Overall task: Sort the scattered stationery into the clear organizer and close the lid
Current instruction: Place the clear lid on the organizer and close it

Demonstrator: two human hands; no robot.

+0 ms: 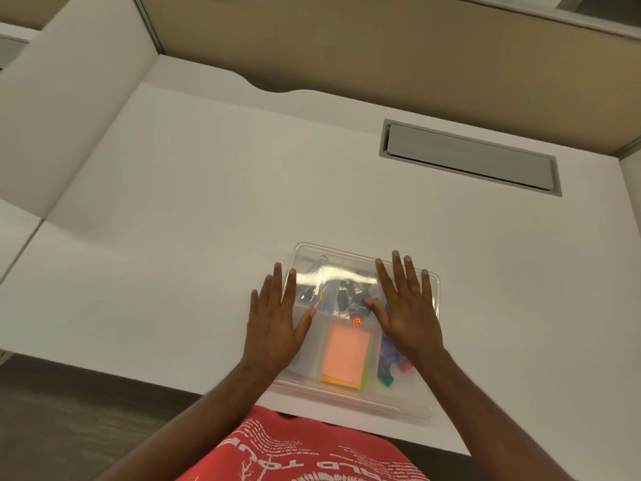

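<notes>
Pressing flat on closed clear organizer [360,394] at desk [208,203] front edge, left hand [277,321], right hand [406,307], each grip open-fingered, holding nothing

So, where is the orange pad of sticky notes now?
Head view: the orange pad of sticky notes lies inside the clear plastic organizer, near-middle compartment, between both flat hands.

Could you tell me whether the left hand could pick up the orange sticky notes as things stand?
Probably not: the sticky notes lie under the organizer's closed clear lid, and the left hand rests flat on top of it.
</notes>
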